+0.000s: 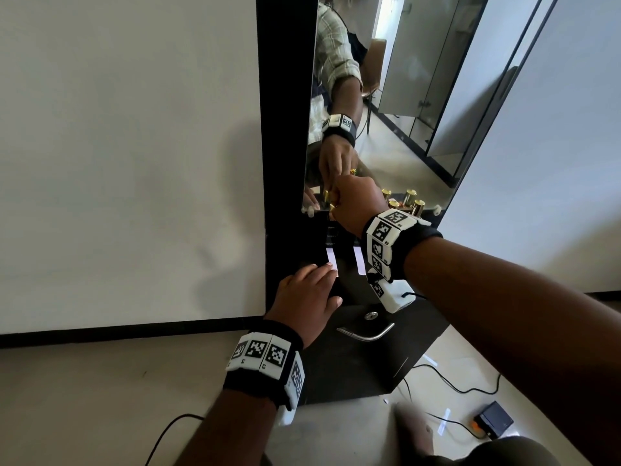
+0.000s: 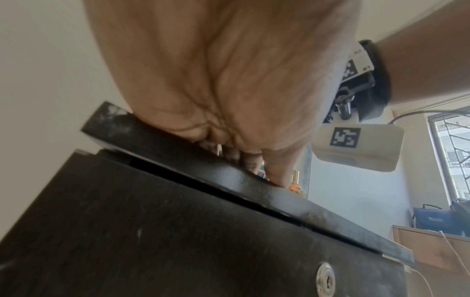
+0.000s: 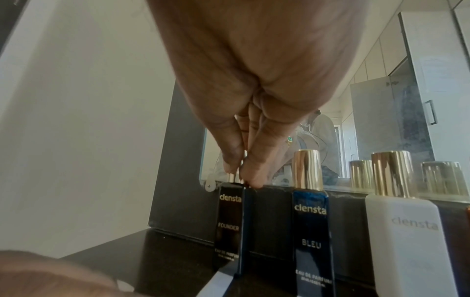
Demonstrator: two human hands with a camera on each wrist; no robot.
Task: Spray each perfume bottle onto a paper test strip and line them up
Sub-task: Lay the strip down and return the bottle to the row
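Several Clensta perfume bottles with gold caps stand in a row at the foot of a mirror on a black cabinet [image 1: 349,292]. My right hand [image 1: 336,205] pinches the gold cap of the leftmost, black "Founder" bottle [image 3: 229,221], which stands upright on the cabinet. To its right stand a blue "Bleu" bottle [image 3: 312,231] and a white bottle [image 3: 406,241]. Two white paper test strips lie in front of the bottles. My left hand [image 1: 319,274] lies flat with its fingers on the left strip [image 1: 331,255]. The right strip [image 1: 359,264] lies free.
The mirror [image 1: 386,112] rises directly behind the bottles. The cabinet front has a lock and a metal drawer handle [image 1: 366,334]. A white wall stands to the left. Cables and a small black box [image 1: 494,423] lie on the floor at the right.
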